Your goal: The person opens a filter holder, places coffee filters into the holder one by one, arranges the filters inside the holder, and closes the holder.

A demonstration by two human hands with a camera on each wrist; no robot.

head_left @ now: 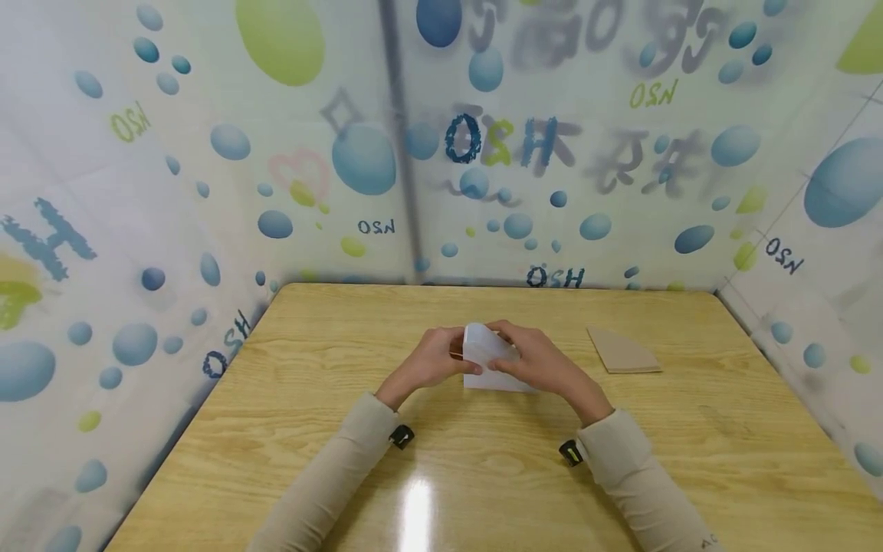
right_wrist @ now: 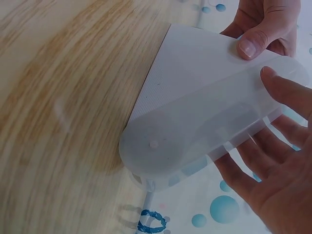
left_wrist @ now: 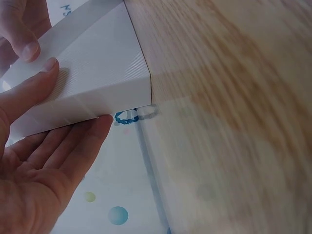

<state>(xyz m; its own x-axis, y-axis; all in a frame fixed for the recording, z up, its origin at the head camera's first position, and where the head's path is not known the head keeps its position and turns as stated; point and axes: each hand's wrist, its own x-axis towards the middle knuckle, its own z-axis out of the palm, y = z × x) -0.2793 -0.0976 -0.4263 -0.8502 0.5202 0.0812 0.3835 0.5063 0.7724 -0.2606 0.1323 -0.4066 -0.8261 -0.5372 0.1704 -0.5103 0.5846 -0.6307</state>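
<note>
A white wedge-shaped case (head_left: 500, 376) with a frosted translucent cover (right_wrist: 195, 131) stands at the middle of the table, held between both hands. On its left side, my left hand (head_left: 436, 357) grips it, thumb on the near white face and fingers on the opposite side. My right hand (head_left: 543, 360) grips the covered side. In the right wrist view, the right thumb (right_wrist: 285, 92) lies on the cover while the fingers reach behind. The case's inside is hidden. In the left wrist view its white face (left_wrist: 107, 53) looks finely ribbed.
Right of the hands lies a flat stack of brown fan-shaped paper, like cone coffee filters (head_left: 623, 354). The wooden table (head_left: 331, 337) meets a patterned sheet wall (head_left: 483, 230) at the back, with similar sheets at left and right.
</note>
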